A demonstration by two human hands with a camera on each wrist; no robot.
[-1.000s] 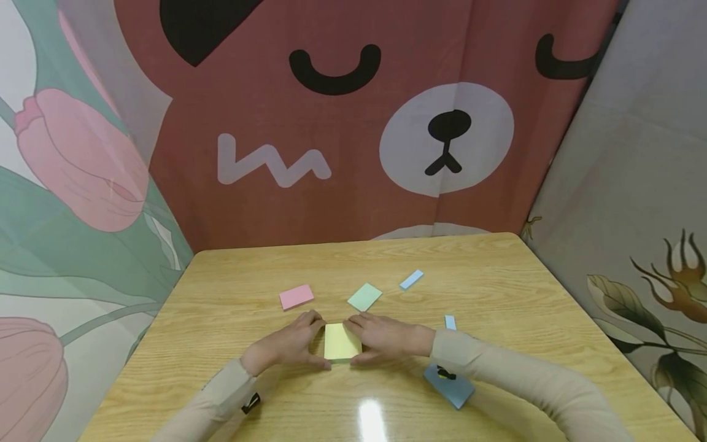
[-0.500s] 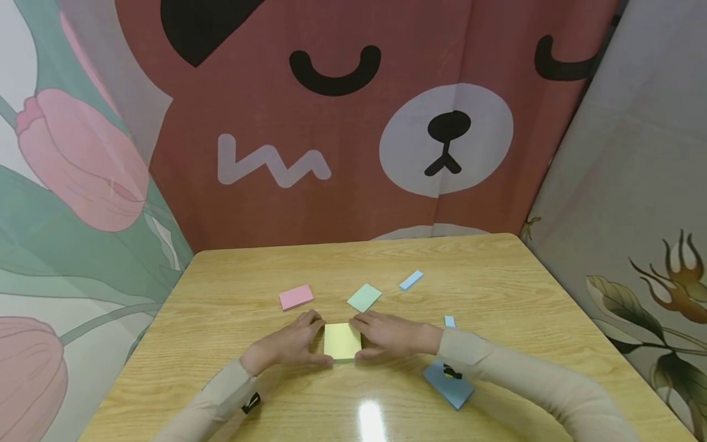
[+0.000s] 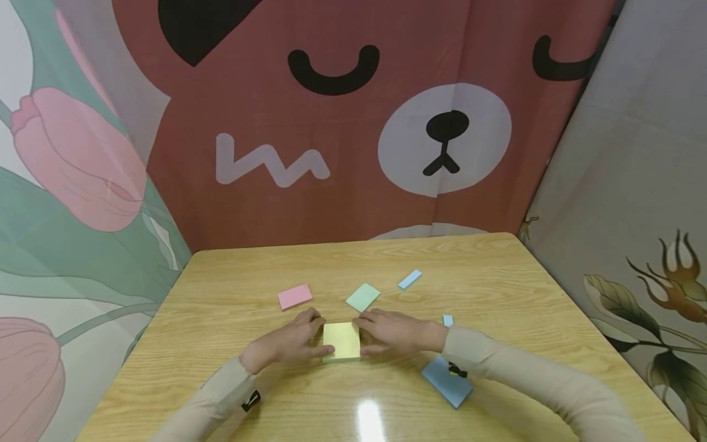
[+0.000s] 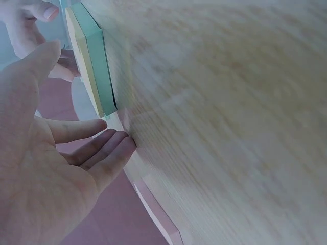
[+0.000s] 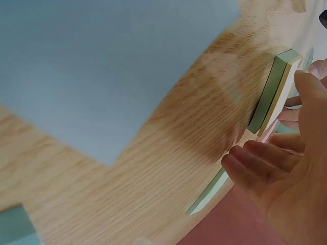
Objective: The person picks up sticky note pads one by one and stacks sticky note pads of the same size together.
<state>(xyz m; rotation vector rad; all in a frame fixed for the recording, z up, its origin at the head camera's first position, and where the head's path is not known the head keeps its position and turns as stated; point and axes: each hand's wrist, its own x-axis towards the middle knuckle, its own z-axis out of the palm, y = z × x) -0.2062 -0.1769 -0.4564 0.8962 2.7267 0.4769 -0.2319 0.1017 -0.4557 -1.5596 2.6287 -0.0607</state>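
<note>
A yellow sticky note pad (image 3: 342, 339) lies squarely on top of a thicker green pad (image 4: 99, 61) on the table. My left hand (image 3: 289, 339) is at the left side of this stack, fingers near its back left corner. Its thumb overlaps the yellow pad's left edge in the head view. At the stack's right side is my right hand (image 3: 399, 333), thumb and fingers spread apart along that edge. In the right wrist view its loosely bent fingers (image 5: 250, 161) stand beside the stack and grip nothing.
Behind the stack lie a pink pad (image 3: 295, 296), a light green pad (image 3: 363, 297) and a narrow blue strip pad (image 3: 410, 280). A larger blue pad (image 3: 446, 382) sits under the right forearm. Another small blue strip (image 3: 448, 320) shows just behind that sleeve.
My right hand has shifted slightly right, away from the stack's edge. My left thumb has moved from the stack's front corner up to the yellow pad's left edge. The pads stay put.
</note>
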